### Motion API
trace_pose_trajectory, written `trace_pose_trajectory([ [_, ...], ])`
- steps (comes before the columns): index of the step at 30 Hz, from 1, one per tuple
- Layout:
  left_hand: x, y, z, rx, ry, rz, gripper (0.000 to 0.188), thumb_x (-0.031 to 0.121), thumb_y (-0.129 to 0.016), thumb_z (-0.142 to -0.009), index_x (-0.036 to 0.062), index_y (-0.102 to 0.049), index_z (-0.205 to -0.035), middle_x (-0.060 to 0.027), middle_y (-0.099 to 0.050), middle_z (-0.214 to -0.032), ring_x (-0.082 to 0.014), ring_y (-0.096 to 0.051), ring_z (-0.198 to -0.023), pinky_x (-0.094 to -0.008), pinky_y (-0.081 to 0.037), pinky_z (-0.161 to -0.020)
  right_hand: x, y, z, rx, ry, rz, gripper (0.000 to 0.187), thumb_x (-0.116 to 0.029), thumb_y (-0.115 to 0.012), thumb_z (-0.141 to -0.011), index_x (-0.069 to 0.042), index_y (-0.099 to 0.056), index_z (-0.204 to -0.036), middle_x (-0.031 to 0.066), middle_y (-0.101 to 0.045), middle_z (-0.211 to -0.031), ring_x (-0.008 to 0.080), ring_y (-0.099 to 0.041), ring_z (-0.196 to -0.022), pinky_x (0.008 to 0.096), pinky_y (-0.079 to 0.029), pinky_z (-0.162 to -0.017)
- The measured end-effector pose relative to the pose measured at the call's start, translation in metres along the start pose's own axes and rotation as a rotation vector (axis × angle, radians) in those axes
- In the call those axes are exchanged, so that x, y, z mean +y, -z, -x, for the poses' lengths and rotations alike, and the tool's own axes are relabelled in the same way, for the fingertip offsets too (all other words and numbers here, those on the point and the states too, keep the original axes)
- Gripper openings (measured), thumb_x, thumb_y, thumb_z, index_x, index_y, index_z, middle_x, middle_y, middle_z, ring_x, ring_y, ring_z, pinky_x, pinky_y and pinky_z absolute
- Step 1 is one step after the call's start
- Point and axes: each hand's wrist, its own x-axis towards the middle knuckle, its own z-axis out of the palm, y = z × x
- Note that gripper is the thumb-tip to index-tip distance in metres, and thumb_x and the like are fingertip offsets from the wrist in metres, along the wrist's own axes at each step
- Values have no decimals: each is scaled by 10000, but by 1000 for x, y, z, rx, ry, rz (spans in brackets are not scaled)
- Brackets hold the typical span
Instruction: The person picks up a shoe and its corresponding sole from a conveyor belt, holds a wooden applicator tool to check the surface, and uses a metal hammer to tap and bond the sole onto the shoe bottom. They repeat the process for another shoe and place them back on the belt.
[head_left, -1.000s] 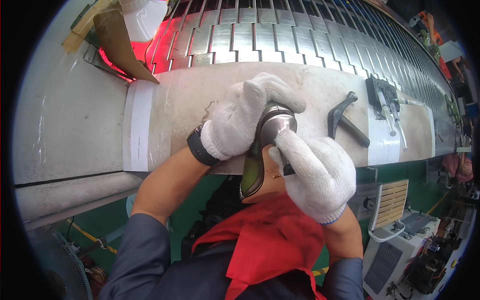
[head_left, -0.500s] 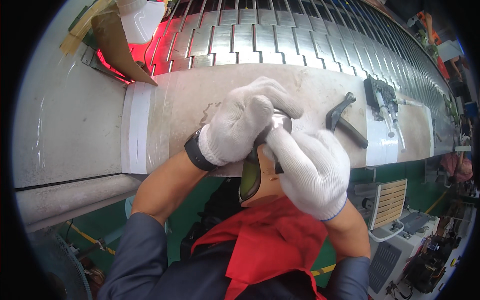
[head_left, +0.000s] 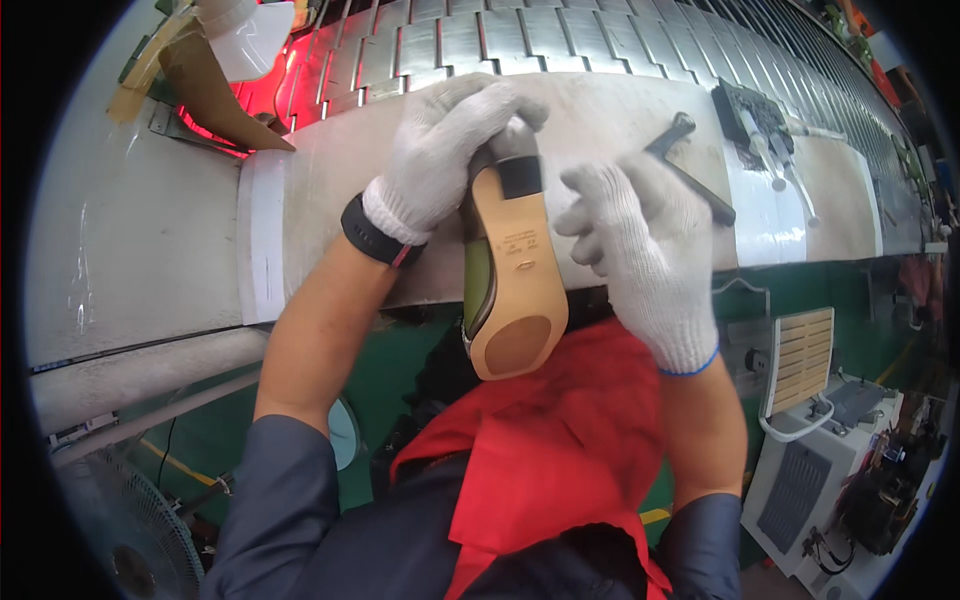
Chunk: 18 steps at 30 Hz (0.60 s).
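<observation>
A shoe with a tan sole, green side and dark heel block is turned sole up, its toe pointing toward my body. My left hand, in a white knit glove, is closed round the heel end, the fingers over the back of it. Right of the shoe, my gloved right hand is off it, with loosely curled fingers apart and nothing seen in them. A hammer lies on the bench just beyond the right hand, which partly covers it.
Slatted metal conveyor runs behind the pale bench top. A black block with syringe-like white tubes sits at the right. Brown card and a white container stand at the far left. A fan is at lower left.
My right hand has come away from the heel toward the right. The shoe has turned so that its whole sole shows, and my left hand has moved up and left with it.
</observation>
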Motion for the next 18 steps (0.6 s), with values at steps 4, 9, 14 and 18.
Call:
trace_pose_trajectory([
  [4, -4, -25, -11, -53, -74, -53, 325, 249, -599, -1093, -28, -767, -1062, -38, -730, -919, -93, -648, -854, -266, -530, -782, -26, 12, -23, -104, 622, 668, 369, -317, -687, -1023, 51, -707, -1033, 217, -673, -781, 351, -675, -692, 412, -527, -658],
  [9, -23, -29, -16, -16, -92, -145, 330, 225, -571, -1122, -43, -745, -1203, -39, -759, -1030, -100, -665, -925, -271, -534, -839, -15, 16, -40, -138, 629, 938, 387, -315, -625, -1062, 60, -716, -1039, 297, -671, -846, 459, -686, -833, 490, -546, -745],
  [14, -29, -27, -14, 35, -749, -1170, 300, 212, -589, -1112, -3, -699, -1290, -88, -740, -1168, -178, -686, -1066, -329, -546, -968, -12, 15, -30, -115, 458, 1047, 381, -319, -628, -1064, 51, -717, -1074, 303, -692, -895, 467, -692, -875, 496, -544, -791],
  [18, -30, -32, -19, 22, -764, -891, 228, 165, -602, -1001, 45, -722, -1154, -201, -748, -1034, -399, -732, -907, -479, -584, -783, 12, 18, -52, -42, 735, 925, 307, -295, -708, -1001, 2, -730, -1075, 227, -704, -960, 388, -691, -896, 456, -553, -791],
])
